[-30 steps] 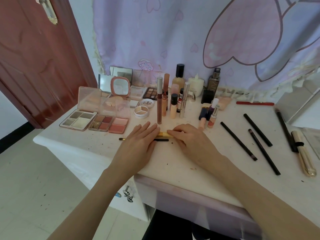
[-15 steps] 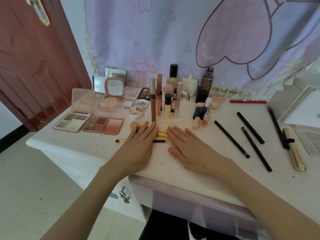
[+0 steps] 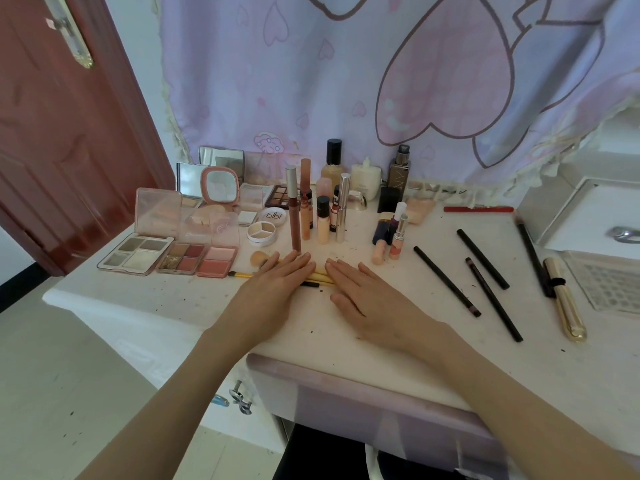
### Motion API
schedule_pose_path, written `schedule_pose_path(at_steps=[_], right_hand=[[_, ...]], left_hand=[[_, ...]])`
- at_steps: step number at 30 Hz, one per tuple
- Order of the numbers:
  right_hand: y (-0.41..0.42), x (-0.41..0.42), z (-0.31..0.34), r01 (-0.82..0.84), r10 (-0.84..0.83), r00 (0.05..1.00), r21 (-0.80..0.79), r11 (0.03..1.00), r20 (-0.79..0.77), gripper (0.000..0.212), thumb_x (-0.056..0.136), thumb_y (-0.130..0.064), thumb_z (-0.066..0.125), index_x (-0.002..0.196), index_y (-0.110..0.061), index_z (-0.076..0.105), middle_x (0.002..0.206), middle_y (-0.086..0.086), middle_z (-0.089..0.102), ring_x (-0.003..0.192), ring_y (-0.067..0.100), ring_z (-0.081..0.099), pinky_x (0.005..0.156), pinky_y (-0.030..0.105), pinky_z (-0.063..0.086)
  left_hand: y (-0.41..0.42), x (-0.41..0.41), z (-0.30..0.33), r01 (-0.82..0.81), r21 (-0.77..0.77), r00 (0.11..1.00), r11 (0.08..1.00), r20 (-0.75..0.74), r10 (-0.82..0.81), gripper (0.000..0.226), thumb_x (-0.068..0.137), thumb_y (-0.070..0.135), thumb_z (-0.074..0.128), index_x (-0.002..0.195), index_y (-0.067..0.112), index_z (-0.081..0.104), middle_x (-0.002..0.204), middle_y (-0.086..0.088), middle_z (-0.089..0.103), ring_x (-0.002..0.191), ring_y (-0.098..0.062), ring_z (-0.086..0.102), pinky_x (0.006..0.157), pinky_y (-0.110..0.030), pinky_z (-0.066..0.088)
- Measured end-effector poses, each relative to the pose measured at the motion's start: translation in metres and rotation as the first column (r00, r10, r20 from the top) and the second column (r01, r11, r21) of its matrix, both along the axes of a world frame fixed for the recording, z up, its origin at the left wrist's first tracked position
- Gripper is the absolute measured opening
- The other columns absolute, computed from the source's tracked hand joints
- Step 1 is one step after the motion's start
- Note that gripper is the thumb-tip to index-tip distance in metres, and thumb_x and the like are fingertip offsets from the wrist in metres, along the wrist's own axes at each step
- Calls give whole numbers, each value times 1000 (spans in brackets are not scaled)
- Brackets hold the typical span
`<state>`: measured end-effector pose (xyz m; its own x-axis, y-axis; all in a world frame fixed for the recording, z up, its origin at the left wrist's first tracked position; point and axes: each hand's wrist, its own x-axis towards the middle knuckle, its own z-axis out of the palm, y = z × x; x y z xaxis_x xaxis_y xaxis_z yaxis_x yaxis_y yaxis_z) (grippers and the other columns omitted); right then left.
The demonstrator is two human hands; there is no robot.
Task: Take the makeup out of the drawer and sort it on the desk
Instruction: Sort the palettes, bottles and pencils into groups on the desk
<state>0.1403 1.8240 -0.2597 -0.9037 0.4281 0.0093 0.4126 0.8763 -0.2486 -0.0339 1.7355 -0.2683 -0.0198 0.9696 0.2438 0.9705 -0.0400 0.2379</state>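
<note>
At the frame's centre, the left hand (image 3: pixel 273 289) and right hand (image 3: pixel 369 297) lie flat with straight fingers on thin yellow-handled makeup brushes (image 3: pixel 320 276) on the white desk (image 3: pixel 173 299).

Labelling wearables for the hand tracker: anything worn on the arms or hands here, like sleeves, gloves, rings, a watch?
Nothing worn that shows. The left hand and right hand are bare, with no gloves, rings or watch visible. Both forearms are bare to the frame edge, no sleeves in view.

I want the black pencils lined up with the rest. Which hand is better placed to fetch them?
Right. The right hand lies flat just beside the black pencils, while the left hand would have to cross over it.
</note>
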Motion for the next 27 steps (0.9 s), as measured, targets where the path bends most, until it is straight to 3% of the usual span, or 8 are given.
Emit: schedule_pose_path(at_steps=[3,5,11,14,17,20,23,27], right_hand=[[-3,11,8,33,-46,990,-96,995,-136,52,102,-31,24,149,-18,7,157,-6,9,141,2,5,105,8,-8],[-4,24,13,59,-85,966,-110,992,-246,49,101,-28,32,148,-18,20,153,-5,23,139,4,16,105,7,3],[14,87,13,344,-262,804,58,937,-534,24,85,-11,55,103,-5,69,99,8,67,96,14,53,86,22,43],[23,118,16,535,-474,754,8,845,-454,20,89,-11,59,107,-7,68,101,6,63,97,22,56,84,22,38],[34,141,15,656,-630,695,-54,753,-347,26,92,-17,55,116,-10,62,111,5,57,100,19,55,83,20,37],[43,149,17,703,-680,648,-74,707,-344,24,93,-17,53,112,-7,63,108,8,56,89,22,57,91,29,42],[64,143,28,736,-706,621,-55,674,-340,25,94,-18,50,112,-5,63,109,10,55,94,25,56,95,36,40],[93,130,33,755,-749,649,-12,656,-131,26,94,-23,49,105,-3,62,108,11,58,96,23,57,76,27,40]], left_hand=[[-3,6,5,44,40,999,998,12,-44,43,99,23,29,139,13,39,146,-5,37,138,-22,28,115,-45,18],[-3,17,9,104,84,994,991,11,-105,55,99,41,17,135,11,46,141,-6,44,134,-22,35,111,-43,23],[16,78,15,221,132,974,966,27,-226,42,93,27,32,126,16,55,130,-4,56,121,-21,52,100,-33,40],[37,107,11,298,130,953,946,12,-302,39,89,7,47,127,14,55,132,-6,54,124,-24,50,99,-37,40],[64,129,8,375,109,927,921,-47,-372,65,75,-16,54,133,12,49,140,-8,46,133,-27,38,105,-38,32],[87,144,4,414,91,910,906,-72,-408,62,74,-17,52,129,12,53,138,-9,48,133,-28,38,106,-35,30],[99,153,5,440,98,896,893,-111,-429,53,61,-10,72,108,14,68,112,-7,66,107,-26,61,87,-32,49],[110,153,7,449,109,893,887,-30,-448,45,64,-8,70,103,14,69,104,-7,66,96,-24,64,78,-28,51]])
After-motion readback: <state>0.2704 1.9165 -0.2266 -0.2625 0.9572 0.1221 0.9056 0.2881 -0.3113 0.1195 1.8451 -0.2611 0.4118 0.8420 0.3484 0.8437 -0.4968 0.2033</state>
